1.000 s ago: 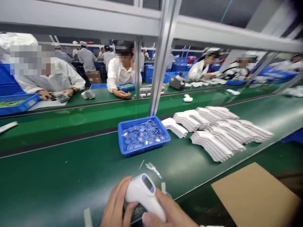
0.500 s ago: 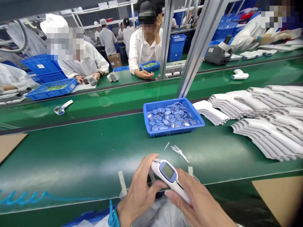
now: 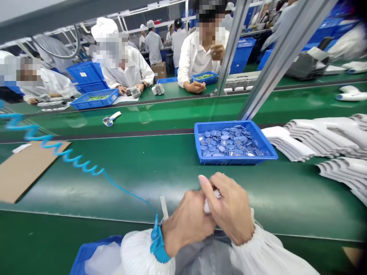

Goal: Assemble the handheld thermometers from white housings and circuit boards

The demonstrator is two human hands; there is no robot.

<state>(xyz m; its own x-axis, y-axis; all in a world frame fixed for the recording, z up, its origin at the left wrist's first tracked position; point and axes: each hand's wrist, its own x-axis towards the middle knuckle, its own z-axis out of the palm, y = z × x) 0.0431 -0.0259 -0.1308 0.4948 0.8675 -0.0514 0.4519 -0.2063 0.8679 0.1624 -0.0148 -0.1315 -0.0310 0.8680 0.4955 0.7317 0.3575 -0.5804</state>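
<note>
Bare hands meet low in the view, the left hand (image 3: 186, 223) and the right hand (image 3: 231, 204) pressed together with the fingers curled, so the grip is closed and clamped on a small white plastic piece (image 3: 208, 206). Most of that piece is hidden by the fingers, and its shape cannot be made out. White gathered sleeves (image 3: 266, 248) cover both forearms. A blue wrist strap (image 3: 157, 244) circles the left wrist, and its coiled blue cord (image 3: 69, 156) runs away to the left of the grip, across a green conveyor table (image 3: 160, 164). Just below the grip lies a clear plastic bag (image 3: 200, 259), with a blue crate (image 3: 88, 259) to its left.

Ahead of the grip, a blue tray (image 3: 235, 143) on the table holds a loose heap of round blue-and-silver discs (image 3: 229, 143). Further right, stacks of white moulded shells (image 3: 323, 137) lie beside the tray. Left of the grip, a sheet of brown cardboard (image 3: 25, 170) rests flat on the table.

Well beyond the grip, on a second green line, a small white-handled device (image 3: 110, 119) lies alone. Co-workers in white coats (image 3: 126, 70) sit there at their own blue trays, with their hands on their own work.
</note>
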